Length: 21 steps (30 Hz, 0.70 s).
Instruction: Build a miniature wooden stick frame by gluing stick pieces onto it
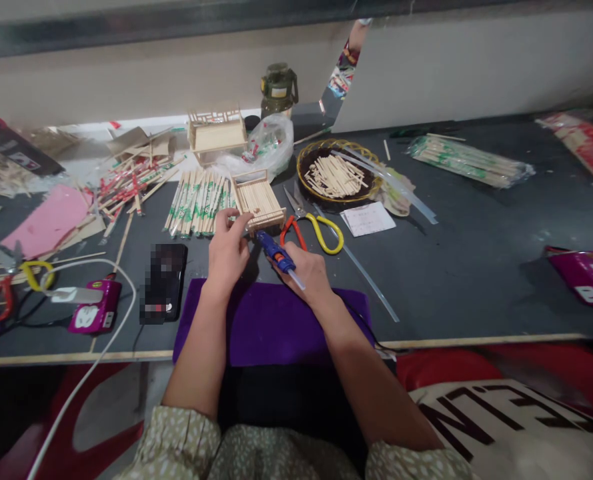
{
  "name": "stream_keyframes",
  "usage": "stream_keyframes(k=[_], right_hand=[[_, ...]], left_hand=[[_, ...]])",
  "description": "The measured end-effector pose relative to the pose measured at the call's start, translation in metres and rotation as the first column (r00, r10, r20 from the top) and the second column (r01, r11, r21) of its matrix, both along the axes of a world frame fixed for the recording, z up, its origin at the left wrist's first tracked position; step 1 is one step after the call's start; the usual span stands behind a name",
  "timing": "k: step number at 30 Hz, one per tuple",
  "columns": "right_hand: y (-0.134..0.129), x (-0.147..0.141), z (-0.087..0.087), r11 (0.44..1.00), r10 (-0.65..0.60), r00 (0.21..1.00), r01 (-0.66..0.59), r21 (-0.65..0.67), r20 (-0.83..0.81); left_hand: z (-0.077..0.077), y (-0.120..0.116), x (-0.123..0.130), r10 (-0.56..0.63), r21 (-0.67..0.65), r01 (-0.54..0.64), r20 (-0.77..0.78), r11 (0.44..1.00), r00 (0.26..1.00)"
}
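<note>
My left hand has its fingers bent around the near left corner of a small bed-like model made of wooden sticks. In my right hand is a blue glue gun, with a clear glue stick poking out of its back. The gun's nozzle points at the model's near rail, close to my left fingers; whether it touches is too small to tell. Red-and-yellow-handled scissors lie just right of the model. Wrapped chopsticks lie side by side to its left.
Behind stand a second stick model, a plastic bag and a green bottle. A basket of short sticks is right of the scissors, near folded paper. A phone and purple cloth lie nearer me.
</note>
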State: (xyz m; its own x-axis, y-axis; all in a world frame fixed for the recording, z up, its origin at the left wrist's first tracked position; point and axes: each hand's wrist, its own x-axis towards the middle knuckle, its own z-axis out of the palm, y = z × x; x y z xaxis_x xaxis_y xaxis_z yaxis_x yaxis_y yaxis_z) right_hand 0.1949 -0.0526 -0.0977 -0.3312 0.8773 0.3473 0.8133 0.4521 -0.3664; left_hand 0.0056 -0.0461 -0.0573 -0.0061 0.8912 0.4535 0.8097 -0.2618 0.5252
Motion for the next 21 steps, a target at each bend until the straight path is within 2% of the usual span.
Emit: stream_keyframes(k=[14, 21], right_hand=[[-0.0006, 0.0024, 0.0043, 0.992, -0.068, 0.996, 0.073, -0.103, 0.050], [-0.0010, 0.0032, 0.0048, 0.992, -0.079, 0.996, 0.082, -0.094, 0.035]], left_hand=[[-0.0001, 0.0002, -0.0001, -0.006, 0.005, 0.006, 0.013, 1.000, 1.000], [-0.0001, 0.0000, -0.0001, -0.022, 0.019, 0.021, 0.029, 1.000, 0.999]])
